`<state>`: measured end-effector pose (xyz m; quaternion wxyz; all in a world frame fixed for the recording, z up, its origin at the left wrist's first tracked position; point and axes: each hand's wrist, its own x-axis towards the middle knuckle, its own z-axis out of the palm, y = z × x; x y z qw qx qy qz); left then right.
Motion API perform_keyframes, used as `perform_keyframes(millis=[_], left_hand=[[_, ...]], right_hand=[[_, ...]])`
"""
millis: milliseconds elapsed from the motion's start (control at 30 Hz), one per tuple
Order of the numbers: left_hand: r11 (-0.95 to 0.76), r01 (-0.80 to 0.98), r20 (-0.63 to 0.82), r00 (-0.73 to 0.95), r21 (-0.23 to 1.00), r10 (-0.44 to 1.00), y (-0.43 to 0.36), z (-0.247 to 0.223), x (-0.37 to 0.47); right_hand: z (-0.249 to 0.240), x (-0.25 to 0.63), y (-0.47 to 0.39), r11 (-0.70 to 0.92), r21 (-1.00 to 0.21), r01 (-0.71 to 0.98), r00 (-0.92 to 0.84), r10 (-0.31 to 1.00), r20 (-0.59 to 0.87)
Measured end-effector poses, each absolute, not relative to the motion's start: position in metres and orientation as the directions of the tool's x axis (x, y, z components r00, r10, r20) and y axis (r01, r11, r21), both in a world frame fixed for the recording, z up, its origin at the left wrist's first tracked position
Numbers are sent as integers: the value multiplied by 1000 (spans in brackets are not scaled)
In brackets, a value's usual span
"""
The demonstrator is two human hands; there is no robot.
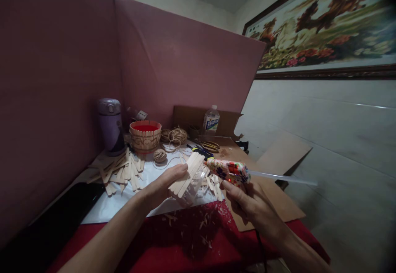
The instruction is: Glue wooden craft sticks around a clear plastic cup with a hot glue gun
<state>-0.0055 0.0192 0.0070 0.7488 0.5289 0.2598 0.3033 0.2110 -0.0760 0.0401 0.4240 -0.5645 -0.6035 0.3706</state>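
Between the thumb and fingers of my left hand [167, 182] are several wooden craft sticks [188, 174], lined up side by side and tilted. My right hand [247, 201] is wrapped round the handle of a floral-patterned hot glue gun [229, 170], whose small red light glows. Its nozzle points left, at or very near the upper right edge of the sticks; I cannot tell whether it touches. A long clear glue stick [283, 177] juts from the back of the gun. Partly hidden below the sticks is a clear plastic piece [193, 192].
Loose craft sticks [120, 172] lie left, near a purple bottle [110, 126] and a stick-covered basket [145, 137] with red lining. Twine balls [160, 156], scissors [210, 145] and a plastic bottle [211, 121] stand farther back. Cardboard [281, 201] lies right; wood shavings [206, 223] litter the red cloth.
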Motion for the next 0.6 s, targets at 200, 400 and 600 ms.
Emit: perform_keyframes(millis=[200,400,600], left_hand=[[281,-188,-82,678,941,731,20,5,-6],[262,-196,-61,681,945,729,21,4,-5],[269,-184,-76,679,945,730,19,6,-5]], right_hand=[[40,211,-78,94,-940,329,5,995,101],[39,214,-78,99,-931,350,9,994,110],[42,213,-77,96,-937,335,-3,995,101]])
